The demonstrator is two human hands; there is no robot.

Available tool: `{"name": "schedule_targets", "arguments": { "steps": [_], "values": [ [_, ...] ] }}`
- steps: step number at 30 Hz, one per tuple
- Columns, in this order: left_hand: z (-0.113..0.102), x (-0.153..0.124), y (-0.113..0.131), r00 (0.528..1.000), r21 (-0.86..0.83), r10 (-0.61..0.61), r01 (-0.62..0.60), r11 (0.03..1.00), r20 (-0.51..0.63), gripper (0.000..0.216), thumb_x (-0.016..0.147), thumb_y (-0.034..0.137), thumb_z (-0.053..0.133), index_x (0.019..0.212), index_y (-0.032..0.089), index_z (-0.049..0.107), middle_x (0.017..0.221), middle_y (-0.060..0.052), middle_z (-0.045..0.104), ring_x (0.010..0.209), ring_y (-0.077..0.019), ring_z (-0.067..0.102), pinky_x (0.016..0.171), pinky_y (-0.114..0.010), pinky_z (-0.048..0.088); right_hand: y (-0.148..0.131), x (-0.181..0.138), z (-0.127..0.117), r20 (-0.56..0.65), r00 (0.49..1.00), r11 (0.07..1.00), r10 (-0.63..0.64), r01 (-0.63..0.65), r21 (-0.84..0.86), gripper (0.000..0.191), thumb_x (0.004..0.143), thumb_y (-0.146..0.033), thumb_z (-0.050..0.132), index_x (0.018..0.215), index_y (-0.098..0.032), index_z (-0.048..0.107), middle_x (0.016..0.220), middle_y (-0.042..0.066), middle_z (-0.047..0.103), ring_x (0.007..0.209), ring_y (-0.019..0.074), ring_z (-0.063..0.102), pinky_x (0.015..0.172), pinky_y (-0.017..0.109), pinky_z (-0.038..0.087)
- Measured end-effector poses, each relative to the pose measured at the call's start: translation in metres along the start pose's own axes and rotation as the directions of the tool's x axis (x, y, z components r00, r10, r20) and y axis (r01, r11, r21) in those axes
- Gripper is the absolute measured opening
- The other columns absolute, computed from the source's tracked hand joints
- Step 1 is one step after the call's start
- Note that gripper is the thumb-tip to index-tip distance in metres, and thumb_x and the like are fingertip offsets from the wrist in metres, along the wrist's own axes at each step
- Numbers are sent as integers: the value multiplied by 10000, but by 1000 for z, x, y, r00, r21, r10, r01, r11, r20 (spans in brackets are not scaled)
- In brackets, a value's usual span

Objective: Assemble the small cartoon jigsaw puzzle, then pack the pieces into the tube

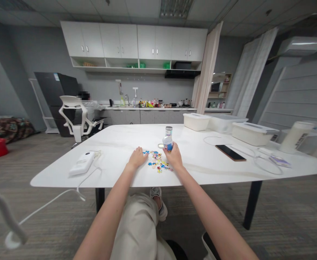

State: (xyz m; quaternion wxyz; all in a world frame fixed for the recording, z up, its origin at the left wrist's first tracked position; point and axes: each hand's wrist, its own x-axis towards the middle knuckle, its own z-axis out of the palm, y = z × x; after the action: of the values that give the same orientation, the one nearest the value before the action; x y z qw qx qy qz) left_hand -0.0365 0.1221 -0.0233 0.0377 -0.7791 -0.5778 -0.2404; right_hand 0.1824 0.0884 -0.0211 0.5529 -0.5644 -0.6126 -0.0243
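Colourful puzzle pieces (pixel 158 162) lie scattered on the white table (pixel 115 144) between my hands. My right hand (pixel 174 157) is wrapped around a small blue-and-white can (pixel 168 143), tipped toward me just above the pieces. My left hand (pixel 137 157) rests on the table at the left edge of the pieces, fingers curled down; whether it holds a piece is hidden. A round lid (pixel 161 146) lies flat beside the can. A second small can (pixel 168 130) stands upright a little farther back.
A white power bank (pixel 82 163) with a cable lies at the left. A dark phone (pixel 230 152), cables and white lidded bins (pixel 196 121) occupy the right side. A person sits in a white chair (pixel 74 117) near the far kitchen counter.
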Motion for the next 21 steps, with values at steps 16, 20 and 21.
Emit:
{"name": "schedule_targets", "arguments": {
  "steps": [16,20,21],
  "values": [
    [-10,3,12,966,-443,258,-237,864,-13,214,783,170,562,927,206,716,994,-77,758,955,-247,692,922,-388,526,4,0,-3,78,995,998,54,-55,10,557,813,-419,613,1271,-159,430,1232,189,577,1157,293,567,969,445,452],
    [-12,-3,15,976,-517,217,-201,832,-31,216,754,136,557,920,189,684,902,-54,753,847,-208,697,848,-367,553,2,1,-3,89,995,998,51,-53,17,550,806,-393,634,1268,-167,440,1216,167,589,1131,271,581,964,418,457],
    [-13,-4,15,976,-528,214,-201,825,-36,202,749,135,562,905,192,677,877,-44,749,826,-200,694,835,-360,557,2,1,-4,94,994,999,46,-48,23,547,804,-386,639,1266,-168,444,1208,161,593,1120,267,585,959,414,460]
  ]
}}
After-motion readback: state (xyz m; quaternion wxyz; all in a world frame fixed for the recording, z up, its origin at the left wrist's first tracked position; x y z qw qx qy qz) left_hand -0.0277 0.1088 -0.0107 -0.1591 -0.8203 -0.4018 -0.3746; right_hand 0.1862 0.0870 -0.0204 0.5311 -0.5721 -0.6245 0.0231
